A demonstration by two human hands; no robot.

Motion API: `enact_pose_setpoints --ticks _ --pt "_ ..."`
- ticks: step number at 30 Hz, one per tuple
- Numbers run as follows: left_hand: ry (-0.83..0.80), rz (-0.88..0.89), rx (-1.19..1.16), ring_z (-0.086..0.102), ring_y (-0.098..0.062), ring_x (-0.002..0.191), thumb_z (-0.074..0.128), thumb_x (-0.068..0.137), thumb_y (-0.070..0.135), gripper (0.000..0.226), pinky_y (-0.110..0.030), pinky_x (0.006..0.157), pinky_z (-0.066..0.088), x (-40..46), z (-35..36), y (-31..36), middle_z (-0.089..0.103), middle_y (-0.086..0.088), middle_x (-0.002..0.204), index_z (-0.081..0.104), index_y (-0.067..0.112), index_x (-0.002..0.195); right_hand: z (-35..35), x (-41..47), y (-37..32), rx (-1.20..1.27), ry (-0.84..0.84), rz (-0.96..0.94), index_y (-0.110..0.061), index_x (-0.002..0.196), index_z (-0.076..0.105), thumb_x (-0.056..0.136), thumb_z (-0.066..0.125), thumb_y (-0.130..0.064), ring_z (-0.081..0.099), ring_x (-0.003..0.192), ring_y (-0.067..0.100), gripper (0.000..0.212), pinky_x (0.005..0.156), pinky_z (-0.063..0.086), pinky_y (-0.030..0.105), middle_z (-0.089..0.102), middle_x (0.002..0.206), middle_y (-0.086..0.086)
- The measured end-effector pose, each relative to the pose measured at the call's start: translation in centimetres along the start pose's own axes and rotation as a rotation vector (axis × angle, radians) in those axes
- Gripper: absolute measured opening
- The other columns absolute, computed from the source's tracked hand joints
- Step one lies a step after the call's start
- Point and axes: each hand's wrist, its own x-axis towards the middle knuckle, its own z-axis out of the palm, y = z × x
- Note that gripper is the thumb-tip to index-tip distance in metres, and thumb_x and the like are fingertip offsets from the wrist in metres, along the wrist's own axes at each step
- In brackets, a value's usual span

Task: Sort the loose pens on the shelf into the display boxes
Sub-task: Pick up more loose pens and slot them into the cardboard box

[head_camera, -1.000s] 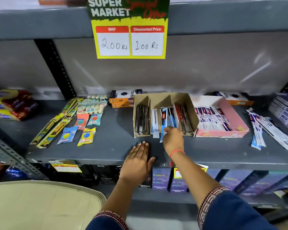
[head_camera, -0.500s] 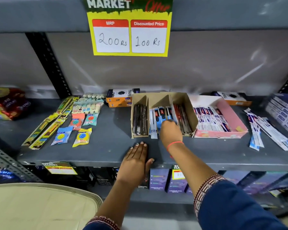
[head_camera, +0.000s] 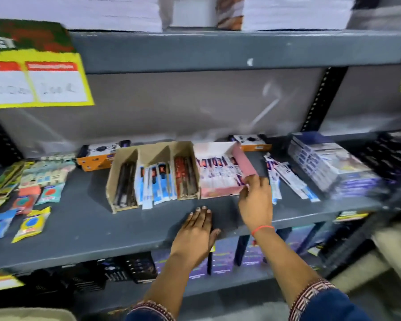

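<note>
Left hand: flat on the grey shelf near its front edge, palm down, fingers spread and holding nothing.
Right hand: raised at the front right corner of the pink box, thumb close to that corner; whether it touches the card I cannot tell. Its fingers are loosely curled and I can see nothing gripped in them, though the picture is blurred there.
Loose pens: packets in white and blue wrappers, lying fanned on the shelf just right of the right hand, between the pink box and a stack of purple packs. The nearest packet shows just past the fingertips.
Brown box: three compartments; dark pens on the left, blue and white packets in the middle, red and dark pens on the right. Some middle packets stick out over its front edge.
Pink box: just right of the brown box, touching it, holding pen packets lying flat.
Far left of shelf: small bright packets, well apart from both hands.
Above: a yellow price sign, too blurred to read.
</note>
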Motion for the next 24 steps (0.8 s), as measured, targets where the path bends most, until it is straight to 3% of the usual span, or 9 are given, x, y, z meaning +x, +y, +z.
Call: enact_pose_setpoints --ticks 5,10,14,16,18,19,21,23,24 --pt "-0.080 0.027 -0.029 0.001 -0.019 0.145 0.020 0.102 0.043 0.061 -0.027 0.115 -0.005 3.7 0.6 4.2 0.004 -0.009 0.159 0.006 0.007 0.149 -1.9 3.7 6.9 -0.346 -0.224 0.195 -0.007 0.124 0.050 0.090 0.049 -0.020 0.045 0.121 0.035 0.036 0.098 0.038 0.039 0.051 0.128 0.019" --pt "0.003 0.029 0.028 0.002 -0.017 0.145 0.020 0.101 0.045 0.061 -0.024 0.110 -0.012 4.5 1.4 4.7 0.006 -0.006 0.159 0.007 0.011 0.150 -2.2 5.8 10.1 -0.318 -0.305 0.219 -0.003 0.120 0.049 0.084 0.045 0.000 0.048 0.115 0.039 0.037 0.093 0.044 0.044 0.050 0.123 0.023" --pt "-0.018 0.006 0.084 0.007 -0.017 0.145 0.024 0.100 0.046 0.062 -0.023 0.111 -0.010 4.5 1.6 4.9 0.009 -0.004 0.158 0.011 0.011 0.149 -2.7 7.0 11.3 -0.263 -0.247 0.207 0.001 0.116 0.049 0.080 0.043 0.008 0.048 0.113 0.043 0.037 0.089 0.044 0.046 0.049 0.121 0.027" --pt "-0.017 -0.003 0.084 0.033 -0.022 0.138 0.046 0.095 0.044 0.062 -0.030 0.114 0.015 4.4 0.8 5.2 0.032 -0.009 0.150 0.034 0.005 0.142 -2.7 7.2 11.5 -0.297 -0.223 0.178 -0.001 0.115 0.051 0.081 0.044 0.005 0.047 0.112 0.041 0.035 0.090 0.044 0.046 0.050 0.122 0.025" --pt "0.050 0.017 0.110 0.062 -0.024 0.113 0.065 0.084 0.039 0.051 -0.038 0.093 0.049 4.4 0.7 5.4 0.063 -0.012 0.125 0.063 0.002 0.119 -2.3 7.0 10.9 -0.294 -0.230 0.162 -0.001 0.114 0.051 0.088 0.047 -0.007 0.050 0.110 0.040 0.027 0.087 0.046 0.045 0.054 0.119 0.024" --pt "0.068 0.031 0.130 0.066 -0.023 0.105 0.059 0.084 0.040 0.047 -0.039 0.084 0.054 4.3 0.6 5.5 0.068 -0.010 0.116 0.069 0.003 0.111 -2.1 6.8 10.3 -0.282 -0.256 0.165 -0.002 0.114 0.050 0.091 0.049 -0.018 0.052 0.110 0.039 0.028 0.086 0.047 0.044 0.056 0.118 0.023" --pt "0.039 0.015 0.109 0.067 -0.021 0.102 0.035 0.089 0.043 0.056 -0.038 0.081 0.055 4.2 0.2 5.6 0.070 -0.009 0.112 0.070 0.004 0.108 -1.4 6.4 9.4 -0.279 -0.334 0.182 -0.003 0.118 0.046 0.090 0.053 -0.033 0.052 0.113 0.038 0.042 0.087 0.048 0.042 0.056 0.120 0.022" --pt "-0.005 -0.022 0.097 0.061 -0.020 0.113 0.015 0.099 0.046 0.067 -0.033 0.093 0.048 4.2 0.2 5.7 0.065 -0.009 0.123 0.064 0.005 0.119 -1.2 6.5 8.8 -0.272 -0.385 0.215 -0.003 0.126 0.040 0.090 0.055 -0.029 0.050 0.118 0.038 0.047 0.092 0.046 0.042 0.052 0.126 0.023" --pt "-0.019 -0.031 0.102 0.050 -0.019 0.126 0.010 0.100 0.046 0.066 -0.029 0.106 0.035 4.2 0.3 5.6 0.053 -0.009 0.137 0.052 0.006 0.131 -1.3 6.8 8.7 -0.241 -0.395 0.247 -0.003 0.128 0.038 0.090 0.054 -0.021 0.049 0.119 0.039 0.045 0.094 0.046 0.043 0.051 0.128 0.024"
